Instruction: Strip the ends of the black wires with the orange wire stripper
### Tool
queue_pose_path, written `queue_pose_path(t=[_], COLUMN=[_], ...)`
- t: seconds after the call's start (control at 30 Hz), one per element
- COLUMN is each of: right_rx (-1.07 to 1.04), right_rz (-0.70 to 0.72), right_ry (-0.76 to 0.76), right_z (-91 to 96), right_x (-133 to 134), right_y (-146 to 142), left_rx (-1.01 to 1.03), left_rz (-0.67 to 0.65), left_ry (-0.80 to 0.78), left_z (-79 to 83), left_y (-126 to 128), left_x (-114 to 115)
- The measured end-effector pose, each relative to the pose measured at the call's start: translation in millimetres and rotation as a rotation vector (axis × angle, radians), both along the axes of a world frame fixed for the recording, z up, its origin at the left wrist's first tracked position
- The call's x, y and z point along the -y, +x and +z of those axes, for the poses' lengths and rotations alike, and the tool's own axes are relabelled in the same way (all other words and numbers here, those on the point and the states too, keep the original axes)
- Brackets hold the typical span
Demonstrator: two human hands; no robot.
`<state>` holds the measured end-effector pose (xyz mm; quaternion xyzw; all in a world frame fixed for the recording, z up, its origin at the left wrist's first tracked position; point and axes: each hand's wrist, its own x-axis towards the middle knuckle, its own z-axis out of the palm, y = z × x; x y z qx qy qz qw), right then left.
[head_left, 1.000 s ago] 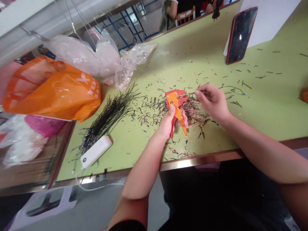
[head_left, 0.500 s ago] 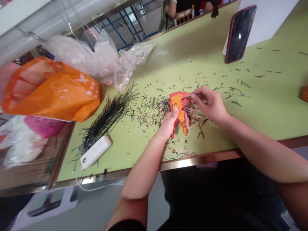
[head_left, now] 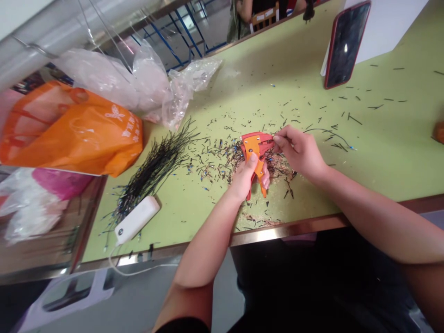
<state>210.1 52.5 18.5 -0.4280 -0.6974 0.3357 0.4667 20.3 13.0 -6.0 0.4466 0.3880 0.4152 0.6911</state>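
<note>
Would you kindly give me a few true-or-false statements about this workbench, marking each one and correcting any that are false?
1. The left hand grips an orange wire stripper. True.
2. The right hand holds scissors. False: it pinches a thin wire at the stripper.
3. A bundle of black wires lies beside a white corded block. True.
4. The red-cased smartphone lies screen down. False: its dark screen faces up.
5. Wire offcuts are scattered over the green table. True.
</note>
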Motion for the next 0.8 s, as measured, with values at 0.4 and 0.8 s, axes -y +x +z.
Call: queue_pose_path(t=[0.4,0.8], right_rx=[0.032,-0.268], right_rz=[0.010,0.023], right_ry=[0.041,-0.011], right_z=[0.5,-11.6], right_x=[1.2,-2.1], right_y=[-0.1,-11.0], left_rx=[0.037,0.161], left_rz=[0.024,0.023], left_ry=[0.027,-0.035], left_z=[3.1,2.8], left_y=[6.9,16.5], left_x=[1.9,2.3])
